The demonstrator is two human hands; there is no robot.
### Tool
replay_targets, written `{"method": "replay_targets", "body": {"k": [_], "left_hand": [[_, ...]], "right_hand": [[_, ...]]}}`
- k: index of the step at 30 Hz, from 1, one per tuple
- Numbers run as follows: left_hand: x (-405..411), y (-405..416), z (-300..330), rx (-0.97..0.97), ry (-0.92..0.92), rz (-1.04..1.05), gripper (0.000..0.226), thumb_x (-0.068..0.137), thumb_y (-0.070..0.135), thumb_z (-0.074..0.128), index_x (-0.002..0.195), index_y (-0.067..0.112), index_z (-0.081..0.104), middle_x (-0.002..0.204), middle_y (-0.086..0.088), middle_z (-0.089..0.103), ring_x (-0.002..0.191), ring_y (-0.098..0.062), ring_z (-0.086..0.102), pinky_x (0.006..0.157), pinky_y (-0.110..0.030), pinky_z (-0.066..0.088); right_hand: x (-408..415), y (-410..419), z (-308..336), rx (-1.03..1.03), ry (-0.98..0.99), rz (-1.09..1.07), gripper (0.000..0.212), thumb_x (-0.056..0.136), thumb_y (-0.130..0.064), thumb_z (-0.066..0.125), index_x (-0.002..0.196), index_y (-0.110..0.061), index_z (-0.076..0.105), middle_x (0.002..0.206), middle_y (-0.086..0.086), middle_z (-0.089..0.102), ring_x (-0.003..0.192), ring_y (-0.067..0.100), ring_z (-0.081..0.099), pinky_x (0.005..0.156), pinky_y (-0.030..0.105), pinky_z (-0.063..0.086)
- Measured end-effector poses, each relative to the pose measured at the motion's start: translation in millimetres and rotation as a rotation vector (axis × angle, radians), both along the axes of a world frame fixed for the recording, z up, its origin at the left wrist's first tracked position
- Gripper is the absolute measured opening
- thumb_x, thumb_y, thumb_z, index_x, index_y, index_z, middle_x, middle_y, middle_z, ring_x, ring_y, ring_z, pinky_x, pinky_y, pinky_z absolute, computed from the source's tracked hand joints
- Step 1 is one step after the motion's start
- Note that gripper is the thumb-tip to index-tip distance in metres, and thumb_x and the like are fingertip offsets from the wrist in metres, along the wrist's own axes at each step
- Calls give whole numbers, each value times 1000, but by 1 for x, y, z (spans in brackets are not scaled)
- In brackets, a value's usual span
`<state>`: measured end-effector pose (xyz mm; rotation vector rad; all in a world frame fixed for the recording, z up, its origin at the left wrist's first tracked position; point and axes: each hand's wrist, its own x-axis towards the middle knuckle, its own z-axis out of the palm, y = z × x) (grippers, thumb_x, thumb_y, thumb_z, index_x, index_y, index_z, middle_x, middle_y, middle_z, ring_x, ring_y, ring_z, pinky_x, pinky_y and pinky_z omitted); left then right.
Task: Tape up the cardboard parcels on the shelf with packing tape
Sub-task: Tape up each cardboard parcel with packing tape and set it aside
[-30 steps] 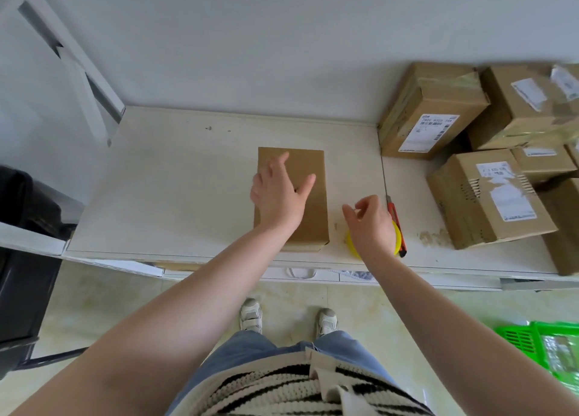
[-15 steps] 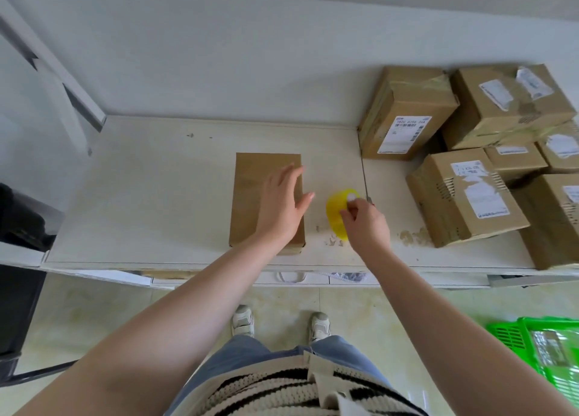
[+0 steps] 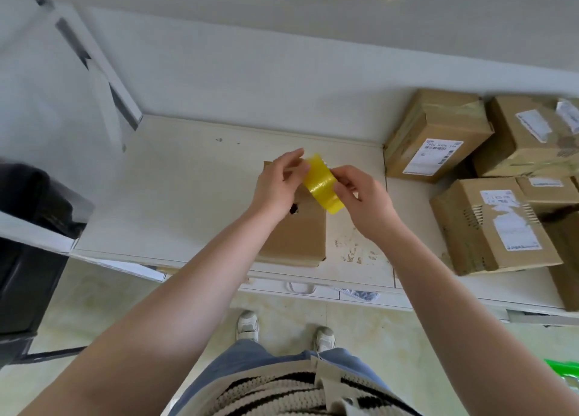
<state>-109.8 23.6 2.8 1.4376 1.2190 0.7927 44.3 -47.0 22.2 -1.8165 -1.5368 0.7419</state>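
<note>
Yellow roll of packing tape (image 3: pixel 322 184), frame centre, held up w/ both hands: left hand (image 3: pixel 277 185) & right hand (image 3: pixel 365 199) fingers pinch it. Plain brown cardboard parcel (image 3: pixel 297 237) below on white shelf (image 3: pixel 188 196), apparently no strip on yet; taping all left.

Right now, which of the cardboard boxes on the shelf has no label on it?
The plain box lying flat directly under both hands, left and right. The stacked boxes at the right all show white labels.
</note>
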Motion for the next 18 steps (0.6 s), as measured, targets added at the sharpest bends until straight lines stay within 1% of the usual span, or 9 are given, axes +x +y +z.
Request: {"method": "replay_targets", "body": {"k": [1, 2, 3, 5, 7, 9, 13, 16, 18], "left_hand": [[-6, 4, 0, -40, -21, 15, 38, 87, 40, 67, 120, 23, 69, 115, 1, 69, 102, -16, 67, 98, -36, 53], [-12, 6, 0, -60, -29, 33, 34, 80, 42, 70, 110, 27, 73, 107, 2, 72, 99, -19, 69, 96, -42, 54], [-16, 8, 0, -68, -27, 58, 27, 77, 41, 73, 101, 30, 74, 101, 4, 74, 96, -21, 71, 94, -44, 55], [-22, 9, 2, -73, -23, 120, 13, 78, 31, 80, 89, 31, 73, 93, 7, 73, 91, -21, 71, 93, -43, 55], [-24, 11, 2, -103, -46, 166, 13, 79, 19, 81, 81, 27, 71, 86, 9, 70, 90, -21, 70, 94, -43, 55], [-24, 11, 3, -161, -96, 181, 16, 79, 11, 81, 76, 21, 69, 78, 7, 67, 87, -22, 68, 94, -42, 55], [-30, 12, 10, -255, -185, 125, 16, 85, 5, 74, 75, 13, 65, 82, -4, 66, 78, -16, 64, 83, -26, 58], [-38, 12, 14, -111, -33, 43, 21, 85, 9, 75, 72, 19, 63, 80, 2, 68, 74, -9, 61, 78, -23, 50], [-38, 9, 17, -66, -37, 9, 23, 85, 6, 74, 71, 18, 61, 78, 4, 69, 73, -7, 62, 78, -24, 51]], "right_hand": [[-2, 2, 0, 2, 11, 22, 22, 98, -11, 51, 113, -17, 65, 98, -4, 67, 89, 14, 59, 77, 21, 44], [-4, 4, 0, 6, 18, 35, 23, 98, -10, 50, 113, -17, 65, 98, -4, 67, 90, 14, 59, 78, 20, 44], [-5, 6, -1, 8, 23, 43, 23, 97, -10, 50, 113, -16, 65, 98, -4, 66, 89, 14, 58, 76, 17, 42], [-10, 11, -3, 5, 49, 44, 22, 95, -16, 48, 109, -15, 64, 95, -3, 64, 88, 14, 55, 73, 15, 40], [-18, 15, -7, -1, 80, 47, 25, 90, -28, 43, 105, -18, 60, 92, -6, 60, 89, 17, 52, 71, 22, 39], [-24, 18, -11, 10, 35, 60, 21, 92, -35, 45, 105, -21, 55, 88, -12, 53, 89, 17, 48, 69, 24, 35], [-24, 22, -11, 56, -73, 107, 19, 99, -25, 53, 112, -11, 56, 92, -7, 52, 91, 16, 42, 69, 16, 30], [-21, 24, -8, 72, -199, 155, 26, 98, -31, 52, 111, -9, 57, 96, -4, 54, 89, 17, 42, 67, 26, 25], [-18, 28, -4, 42, -253, 118, 24, 98, -29, 56, 111, -9, 58, 94, -3, 54, 89, 18, 44, 67, 27, 24]]}}
